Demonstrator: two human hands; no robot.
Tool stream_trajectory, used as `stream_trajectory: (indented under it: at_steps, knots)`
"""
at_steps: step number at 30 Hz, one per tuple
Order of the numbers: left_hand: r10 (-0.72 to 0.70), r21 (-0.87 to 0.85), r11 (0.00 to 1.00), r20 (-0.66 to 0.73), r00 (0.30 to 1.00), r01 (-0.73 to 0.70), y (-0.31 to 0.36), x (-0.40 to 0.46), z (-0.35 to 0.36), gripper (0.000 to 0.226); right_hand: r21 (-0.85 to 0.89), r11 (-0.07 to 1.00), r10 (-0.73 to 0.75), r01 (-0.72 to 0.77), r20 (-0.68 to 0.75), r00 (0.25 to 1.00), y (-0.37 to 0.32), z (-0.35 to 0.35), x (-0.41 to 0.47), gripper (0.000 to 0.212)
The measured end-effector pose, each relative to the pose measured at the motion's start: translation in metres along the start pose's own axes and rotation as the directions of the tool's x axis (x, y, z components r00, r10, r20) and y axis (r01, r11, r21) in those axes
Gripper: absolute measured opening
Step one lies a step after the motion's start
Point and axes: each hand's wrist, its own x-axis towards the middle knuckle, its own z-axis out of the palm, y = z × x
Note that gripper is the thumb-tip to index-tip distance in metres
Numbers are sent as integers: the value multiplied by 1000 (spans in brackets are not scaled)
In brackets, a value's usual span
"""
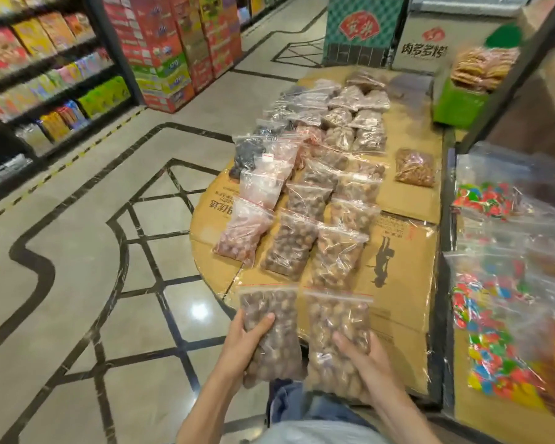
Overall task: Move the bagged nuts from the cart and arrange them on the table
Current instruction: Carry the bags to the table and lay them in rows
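I hold two clear zip bags of round brown nuts at the near edge of the cardboard-covered table (401, 251). My left hand (247, 344) grips the darker bag (269, 328) from its left side, thumb on top. My right hand (366, 360) grips the paler bag (337, 328) from its right side. Both bags hang partly over the table's near edge, side by side. Beyond them lie several rows of bagged nuts (318, 200) running away from me. The cart is not in view.
Bags of coloured candy (494, 283) fill a shelf at the right behind a dark frame (444, 283). A lone bag of small nuts (415, 168) lies on bare cardboard. A green box (458, 104) stands at the far right. Store shelves (45, 91) line the left across open floor.
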Motion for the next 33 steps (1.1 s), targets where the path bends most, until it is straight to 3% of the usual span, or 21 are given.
stream_trajectory:
  at_steps: [4, 6, 10, 13, 18, 22, 25, 30, 33]
  knots:
    - [51, 94, 994, -1, 999, -51, 27, 67, 4, 56, 15, 998, -63, 63, -15, 998, -36, 13, 41, 117]
    - [72, 126, 989, 28, 997, -75, 38, 100, 8, 67, 4, 999, -44, 44, -7, 999, -45, 15, 56, 125]
    - [121, 299, 947, 0, 993, -115, 47, 144, 24, 40, -47, 999, -13, 11, -49, 999, -40, 13, 80, 142]
    - [174, 503, 857, -78, 982, -112, 35, 161, 23, 44, -32, 999, 9, -11, -82, 997, -43, 13, 84, 143]
    - [243, 570, 803, -51, 969, -172, 36, 169, 21, 36, -40, 999, 15, -19, -100, 995, -28, 9, 89, 141]
    - [233, 648, 734, 39, 972, -202, 38, 174, 18, 46, 5, 999, -49, 50, -99, 994, -46, 22, 94, 98]
    - [227, 639, 747, 11, 974, -181, 40, 171, 20, 53, -87, 993, -89, 82, -88, 992, -60, 31, 108, 101]
    - [270, 617, 762, -28, 962, -196, 33, 151, 22, 95, -282, 944, -213, 169, -135, 968, -48, 37, 113, 69]
    - [300, 662, 720, -23, 954, -210, 23, 131, 21, 94, -366, 924, -171, 113, -129, 977, -43, 28, 108, 91]
